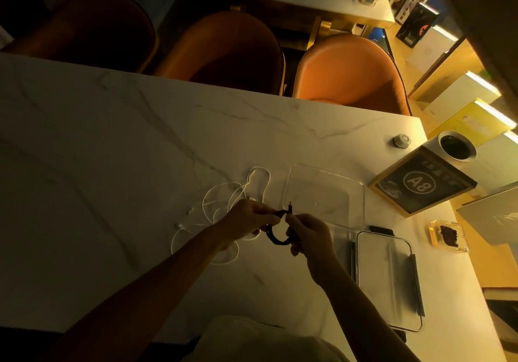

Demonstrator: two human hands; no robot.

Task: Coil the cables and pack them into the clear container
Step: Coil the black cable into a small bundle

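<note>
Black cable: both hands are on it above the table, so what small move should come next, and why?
Probably lower the black cable into the clear container. It already forms a small loop gripped by the left hand and right hand, and the container sits open just beyond, while the white cable lies loose.
</note>
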